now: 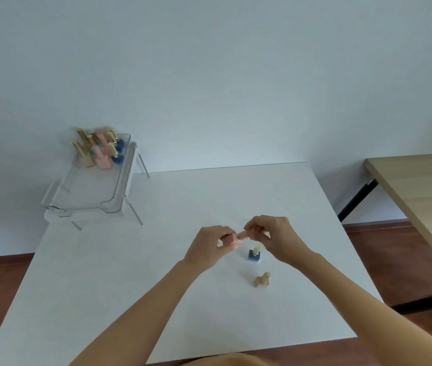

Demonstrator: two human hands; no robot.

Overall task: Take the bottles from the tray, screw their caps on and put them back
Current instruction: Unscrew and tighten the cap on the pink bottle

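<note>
My left hand (208, 245) grips a small pink square bottle (232, 240), tilted on its side above the table. My right hand (275, 237) pinches the pink cap (245, 234) at the bottle's neck. Below my hands a blue bottle (254, 255) with a pale cap stands on the white table. A beige bottle (261, 280) stands nearer to me. The clear tray (82, 204) sits on a small wire stand at the table's far left and holds several capped bottles (98, 151) at its far end.
The white table (156, 286) runs from the wall to me. A wooden table (421, 191) with black legs stands to the right, across a gap of brown floor. A white wall is behind.
</note>
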